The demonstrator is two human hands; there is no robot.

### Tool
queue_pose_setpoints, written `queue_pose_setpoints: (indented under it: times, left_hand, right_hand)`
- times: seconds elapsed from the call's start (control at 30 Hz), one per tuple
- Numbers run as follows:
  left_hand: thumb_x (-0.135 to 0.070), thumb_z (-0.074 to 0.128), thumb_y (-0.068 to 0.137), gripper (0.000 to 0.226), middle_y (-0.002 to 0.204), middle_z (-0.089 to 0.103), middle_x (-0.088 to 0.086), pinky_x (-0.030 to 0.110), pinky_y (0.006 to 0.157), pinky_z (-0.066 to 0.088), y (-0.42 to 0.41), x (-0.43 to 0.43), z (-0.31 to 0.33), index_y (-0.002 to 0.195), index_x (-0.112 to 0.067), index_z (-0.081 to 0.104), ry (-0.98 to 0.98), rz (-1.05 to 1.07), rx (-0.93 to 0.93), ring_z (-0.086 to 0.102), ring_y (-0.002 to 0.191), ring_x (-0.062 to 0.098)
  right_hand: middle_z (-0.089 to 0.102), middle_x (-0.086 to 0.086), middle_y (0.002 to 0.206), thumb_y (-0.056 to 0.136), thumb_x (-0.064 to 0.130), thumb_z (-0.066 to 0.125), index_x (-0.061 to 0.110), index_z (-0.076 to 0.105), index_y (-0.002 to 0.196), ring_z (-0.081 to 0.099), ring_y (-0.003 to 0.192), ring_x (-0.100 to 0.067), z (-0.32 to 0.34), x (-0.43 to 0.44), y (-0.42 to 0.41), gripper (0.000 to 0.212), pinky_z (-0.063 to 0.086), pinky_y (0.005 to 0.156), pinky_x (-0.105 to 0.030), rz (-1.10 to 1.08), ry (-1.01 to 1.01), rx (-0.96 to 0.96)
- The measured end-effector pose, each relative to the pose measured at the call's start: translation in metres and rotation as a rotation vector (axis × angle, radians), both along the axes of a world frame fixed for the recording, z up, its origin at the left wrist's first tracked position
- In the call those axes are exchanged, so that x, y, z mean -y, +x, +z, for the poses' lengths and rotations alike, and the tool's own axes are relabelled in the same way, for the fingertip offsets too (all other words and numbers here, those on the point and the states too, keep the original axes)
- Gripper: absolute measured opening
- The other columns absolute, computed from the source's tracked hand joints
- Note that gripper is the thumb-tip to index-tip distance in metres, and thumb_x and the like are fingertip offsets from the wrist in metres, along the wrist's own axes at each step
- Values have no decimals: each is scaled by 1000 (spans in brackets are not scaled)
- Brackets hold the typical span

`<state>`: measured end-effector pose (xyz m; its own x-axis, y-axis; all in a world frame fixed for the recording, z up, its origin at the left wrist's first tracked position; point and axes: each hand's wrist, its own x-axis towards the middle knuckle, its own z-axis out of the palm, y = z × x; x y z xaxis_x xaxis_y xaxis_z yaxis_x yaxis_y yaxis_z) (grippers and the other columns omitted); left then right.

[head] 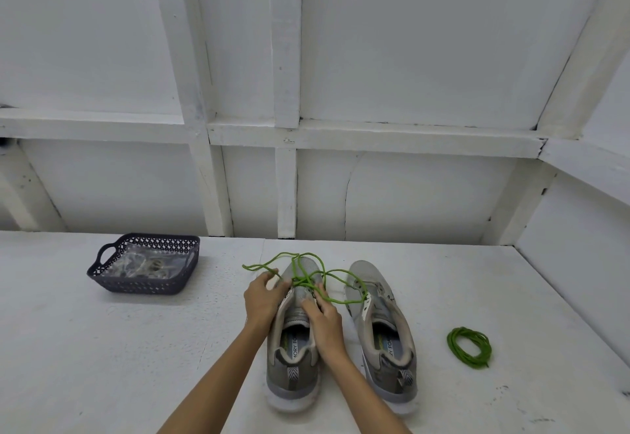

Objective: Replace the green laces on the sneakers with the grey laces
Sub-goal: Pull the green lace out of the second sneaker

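Two grey sneakers stand side by side on the white table, toes pointing away from me. The left sneaker carries a loosened green lace whose loops spread over its toe and across to the right sneaker, which has no lace. My left hand grips the left side of the left sneaker near the eyelets. My right hand pinches the green lace at the tongue. A coiled green lace lies to the right of the shoes. The grey laces lie bagged inside a dark basket.
The basket stands at the back left of the table. A white panelled wall rises behind the table, and another wall closes the right side. Bare table surface lies left of the shoes.
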<state>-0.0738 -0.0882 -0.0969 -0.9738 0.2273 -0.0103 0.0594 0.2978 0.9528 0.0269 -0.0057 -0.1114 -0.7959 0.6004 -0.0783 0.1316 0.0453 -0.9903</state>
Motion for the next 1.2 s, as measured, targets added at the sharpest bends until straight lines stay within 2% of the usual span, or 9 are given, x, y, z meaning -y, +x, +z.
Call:
queue_pose_setpoints:
  times: [0.17,0.3,0.4,0.47,0.57,0.73,0.93,1.07,1.2]
  left_hand:
    - [-22,68,88,11,78,69,5,28,65,38,-2,-1,-2,80,-15,71,14,108,-46,64,84,28]
    - [-23,65,91,16,95,70,3,29,80,43,1,0,2,98,-11,71,53,133,-37,62,94,21]
    - [-26,70,86,8,82,69,-1,27,71,42,3,-2,1,84,-18,70,-23,-5,27,61,84,18]
    - [-23,68,88,15,75,67,2,27,63,39,3,-2,1,76,-15,68,10,76,-25,61,79,23]
    - [-21,63,92,14,84,66,5,28,72,39,5,0,5,90,-8,68,101,227,-51,61,86,25]
    - [-25,70,87,8,83,66,-6,27,77,41,4,1,-1,88,-18,69,-12,-30,27,60,86,15]
    - [-18,60,94,8,86,64,2,27,75,37,8,1,2,88,-14,63,100,229,-52,59,89,22]
    - [-25,67,90,10,92,64,-4,26,80,39,6,3,-3,96,-18,65,18,-7,25,56,89,13]
    - [-21,64,91,16,75,65,0,28,63,38,4,1,-2,77,-15,66,-1,37,-10,58,78,21]
  right_hand:
    - [29,7,156,95,23,56,14,38,148,28,143,-9,-3,-3,0,56,27,117,-32,9,6,0]
    - [31,5,155,96,20,55,13,39,147,27,143,-9,-4,-3,-1,55,24,118,-29,5,10,5]
    - [31,4,156,96,19,55,12,39,146,27,143,-9,-4,-3,-1,53,24,118,-31,4,10,4]
    - [30,5,156,96,19,55,12,39,146,27,143,-9,-4,-3,-2,54,24,119,-32,4,8,0]
    - [30,6,156,96,19,55,12,39,147,27,143,-8,-4,-3,-2,54,24,118,-30,2,14,-1]
    - [31,6,155,91,29,57,13,41,146,28,143,-9,-2,-1,-1,60,25,118,-33,-1,17,-4]
    - [30,6,156,96,19,55,11,38,147,27,143,-8,-4,-3,-2,55,24,117,-27,3,16,-11]
    - [32,5,155,95,19,56,11,41,146,29,142,-10,-5,-4,-2,53,26,116,-28,-2,18,-6]
    - [32,3,155,96,20,56,11,40,146,29,143,-11,-4,-4,-1,53,25,118,-31,-6,24,-4]
